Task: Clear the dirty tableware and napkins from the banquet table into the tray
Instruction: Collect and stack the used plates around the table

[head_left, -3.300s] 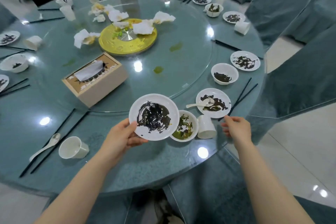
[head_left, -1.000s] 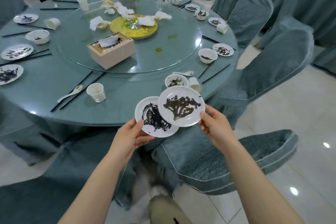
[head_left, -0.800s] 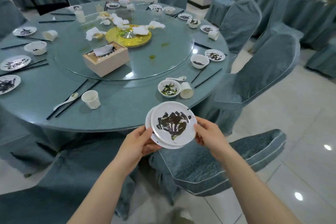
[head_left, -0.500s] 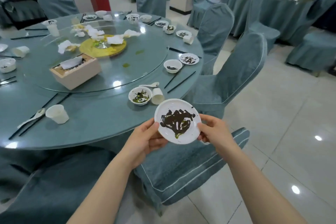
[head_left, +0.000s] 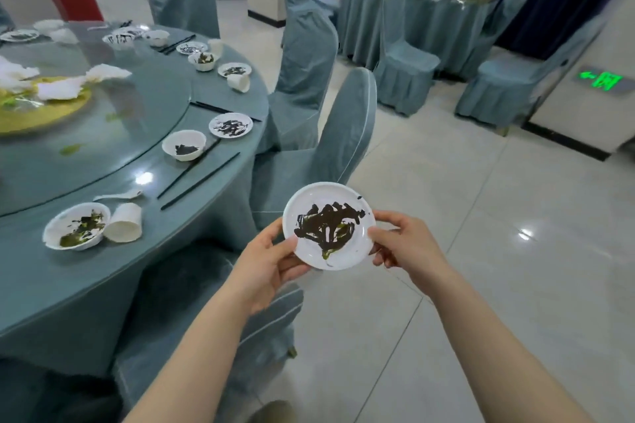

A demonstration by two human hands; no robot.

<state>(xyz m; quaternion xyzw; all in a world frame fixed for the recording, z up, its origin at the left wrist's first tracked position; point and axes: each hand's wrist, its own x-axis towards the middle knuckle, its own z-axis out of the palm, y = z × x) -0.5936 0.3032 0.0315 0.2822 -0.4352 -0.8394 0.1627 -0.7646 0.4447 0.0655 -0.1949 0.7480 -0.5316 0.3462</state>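
**Clearing barely begun: one plate in hand, counter still laden**

I have a dirty plate (head_left: 329, 226) held over the floor, just off the counter (head_left: 113, 271) edge. My left hand (head_left: 266, 259) grips its left rim, thumb on top and fingers curled beneath; my right hand (head_left: 403, 244) pinches the right rim the same way. Whether a second plate sits under it I cannot tell.

No tray is in view (so nothing can be confirmed as delivered).

Left on the counter: a soiled bowl (head_left: 76, 225) touching a tipped cup (head_left: 124, 222), a spoon (head_left: 118, 195), chopsticks (head_left: 200, 181), a further bowl (head_left: 184, 145) and plate (head_left: 231, 125), more settings beyond, and crumpled napkins (head_left: 68, 84) on the gold platter (head_left: 34, 117). I judge the greater part of the job outstanding.
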